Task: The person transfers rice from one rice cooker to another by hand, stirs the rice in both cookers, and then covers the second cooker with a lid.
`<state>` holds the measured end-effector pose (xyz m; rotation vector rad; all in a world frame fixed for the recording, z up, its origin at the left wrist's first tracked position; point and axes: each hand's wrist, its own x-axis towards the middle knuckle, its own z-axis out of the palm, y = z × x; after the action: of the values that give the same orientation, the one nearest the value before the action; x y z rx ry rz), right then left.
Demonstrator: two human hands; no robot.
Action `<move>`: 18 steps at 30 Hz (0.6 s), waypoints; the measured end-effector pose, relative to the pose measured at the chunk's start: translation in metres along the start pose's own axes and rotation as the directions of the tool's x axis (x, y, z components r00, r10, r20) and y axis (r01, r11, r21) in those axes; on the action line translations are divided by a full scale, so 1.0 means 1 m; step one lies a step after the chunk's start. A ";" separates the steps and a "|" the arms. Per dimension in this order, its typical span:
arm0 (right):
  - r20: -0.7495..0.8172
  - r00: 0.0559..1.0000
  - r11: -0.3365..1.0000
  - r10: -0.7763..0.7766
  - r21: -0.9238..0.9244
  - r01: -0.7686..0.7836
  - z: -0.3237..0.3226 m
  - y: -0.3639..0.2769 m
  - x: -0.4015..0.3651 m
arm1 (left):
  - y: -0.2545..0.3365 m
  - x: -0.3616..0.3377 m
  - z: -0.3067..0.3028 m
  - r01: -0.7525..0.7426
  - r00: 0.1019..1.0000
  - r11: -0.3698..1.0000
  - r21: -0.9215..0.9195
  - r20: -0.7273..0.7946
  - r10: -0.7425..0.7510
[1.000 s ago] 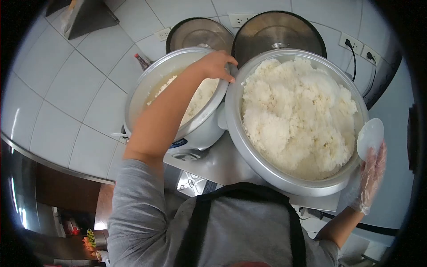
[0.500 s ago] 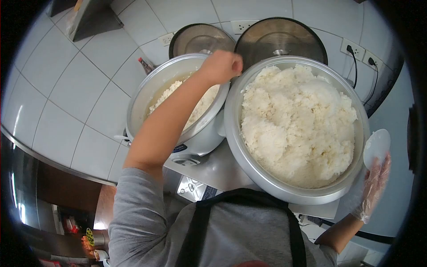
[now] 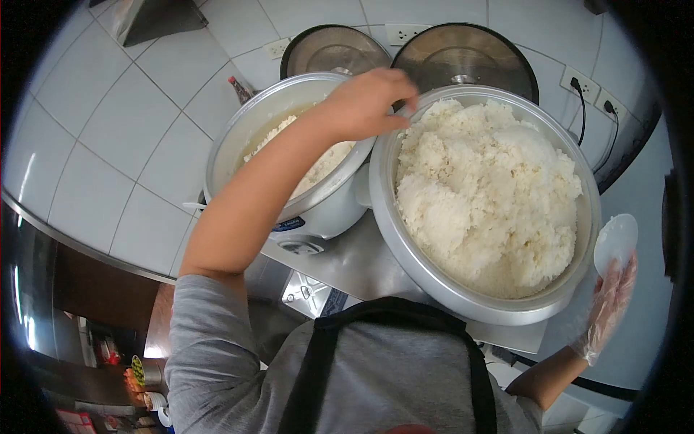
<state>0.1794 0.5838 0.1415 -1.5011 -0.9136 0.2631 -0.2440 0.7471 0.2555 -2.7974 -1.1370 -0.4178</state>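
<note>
A wide metal pot (image 3: 486,312) heaped with white rice (image 3: 491,195) stands at centre right. My left hand (image 3: 379,101), bare, is over the pot's upper left rim with its thumb and fingers apart; nothing shows between them. Under my left forearm, a rice cooker (image 3: 336,210) holds more rice (image 3: 325,168) along one side of its bowl. At the far right my right hand (image 3: 613,300), in a clear plastic glove, grips a white rice paddle (image 3: 617,235) beside the pot's right rim.
Two round lids, a smaller one (image 3: 325,49) and a larger one (image 3: 470,58), lean against the tiled wall behind the pots. A red-capped bottle (image 3: 240,90) stands left of the cooker. Plugs with black cords (image 3: 583,116) hang at the upper right.
My left hand has moved a little to the right, onto the big pot's rim area, and its curled fingers have opened. My right hand keeps its hold on the paddle. The view has shifted slightly.
</note>
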 end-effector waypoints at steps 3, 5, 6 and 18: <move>-0.012 1.000 0.999 0.002 0.035 -0.002 -0.005 0.002 0.001 | -0.005 -0.032 0.005 0.332 0.916 0.939 0.089 0.207 -0.344; 0.009 1.000 0.998 0.005 0.063 -0.006 -0.007 0.003 0.001 | -0.014 -0.051 0.017 0.412 0.888 0.907 0.083 0.186 -0.420; 0.026 1.000 0.997 0.003 0.072 -0.005 -0.008 0.003 0.001 | -0.013 -0.056 0.024 0.418 0.894 0.907 0.053 0.154 -0.421; 0.084 0.984 0.987 -0.159 -0.008 0.160 -0.008 -0.032 -0.001 | 0.060 -0.035 0.048 -0.133 0.895 0.982 0.131 -0.409 0.175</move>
<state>0.1722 0.5739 0.1720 -1.4304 -1.0986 0.2033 -0.2159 0.6899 0.2006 -2.5095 -0.8086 -0.8683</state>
